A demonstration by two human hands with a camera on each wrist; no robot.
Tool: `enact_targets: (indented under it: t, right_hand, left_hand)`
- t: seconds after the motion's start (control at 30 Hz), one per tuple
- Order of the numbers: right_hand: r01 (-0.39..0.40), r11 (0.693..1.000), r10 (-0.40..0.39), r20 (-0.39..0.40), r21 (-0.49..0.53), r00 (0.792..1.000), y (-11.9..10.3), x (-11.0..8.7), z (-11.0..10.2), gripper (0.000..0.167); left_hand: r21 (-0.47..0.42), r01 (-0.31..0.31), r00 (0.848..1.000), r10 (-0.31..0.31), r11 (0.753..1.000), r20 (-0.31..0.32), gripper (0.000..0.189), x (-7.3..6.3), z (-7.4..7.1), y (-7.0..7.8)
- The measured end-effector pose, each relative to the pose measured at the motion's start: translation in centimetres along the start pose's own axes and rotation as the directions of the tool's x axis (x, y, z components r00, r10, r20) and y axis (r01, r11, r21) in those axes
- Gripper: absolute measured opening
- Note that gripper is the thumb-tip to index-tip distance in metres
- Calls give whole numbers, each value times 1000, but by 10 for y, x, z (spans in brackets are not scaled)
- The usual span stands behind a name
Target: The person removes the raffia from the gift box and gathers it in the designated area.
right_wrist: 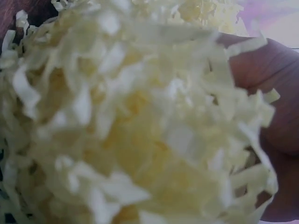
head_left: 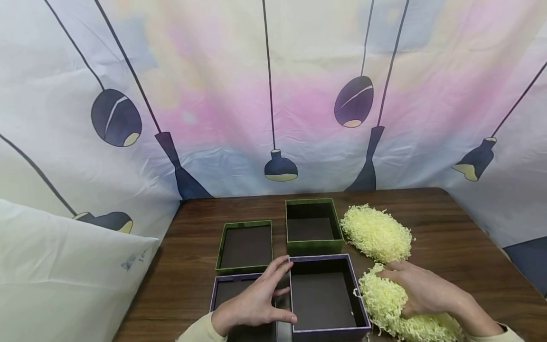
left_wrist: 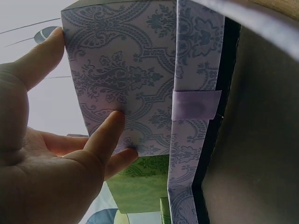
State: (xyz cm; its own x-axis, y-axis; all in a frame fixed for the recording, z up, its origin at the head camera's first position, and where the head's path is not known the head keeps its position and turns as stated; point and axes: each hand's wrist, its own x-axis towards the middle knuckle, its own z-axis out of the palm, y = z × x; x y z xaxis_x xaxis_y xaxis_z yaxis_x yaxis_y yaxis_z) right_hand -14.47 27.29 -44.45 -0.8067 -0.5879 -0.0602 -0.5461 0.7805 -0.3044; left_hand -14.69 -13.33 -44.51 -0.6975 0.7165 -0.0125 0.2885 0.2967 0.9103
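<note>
A purple-patterned box (head_left: pixel 321 294), its dark inside facing up, stands at the front of the table. My left hand (head_left: pixel 258 299) is at its left wall, fingers spread and mostly straight. In the left wrist view, fingertips (left_wrist: pixel 114 122) touch that wall and the thumb lies at its edge. To the right of the box, my right hand (head_left: pixel 420 287) grips a clump of pale yellow shredded paper (head_left: pixel 384 297). Shredded paper (right_wrist: pixel 135 126) fills most of the right wrist view and hides most of the fingers.
Behind the purple box is a green box (head_left: pixel 314 245). A shallow green lid (head_left: pixel 244 247) and a purple lid (head_left: pixel 231 289) lie on the left. A second heap of shredded paper (head_left: pixel 376 230) sits at the back right of the wooden table (head_left: pixel 179 266). White cloth (head_left: pixel 64 270) borders the left side.
</note>
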Motion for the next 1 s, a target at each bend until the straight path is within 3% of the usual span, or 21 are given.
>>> enact_targets:
  t: [0.67, 1.0]
  right_hand:
    - [19, 1000, -19, 23, -20, 1000, 2, 1, 6, 81]
    - [-12, 1000, 10, 77, 18, 997, 0, 1, 4, 84]
  left_hand:
    - [-1, 7, 1000, -7, 1000, 2, 105, 0, 0, 0]
    - [3, 15, 1000, -15, 1000, -3, 106, -1, 0, 0]
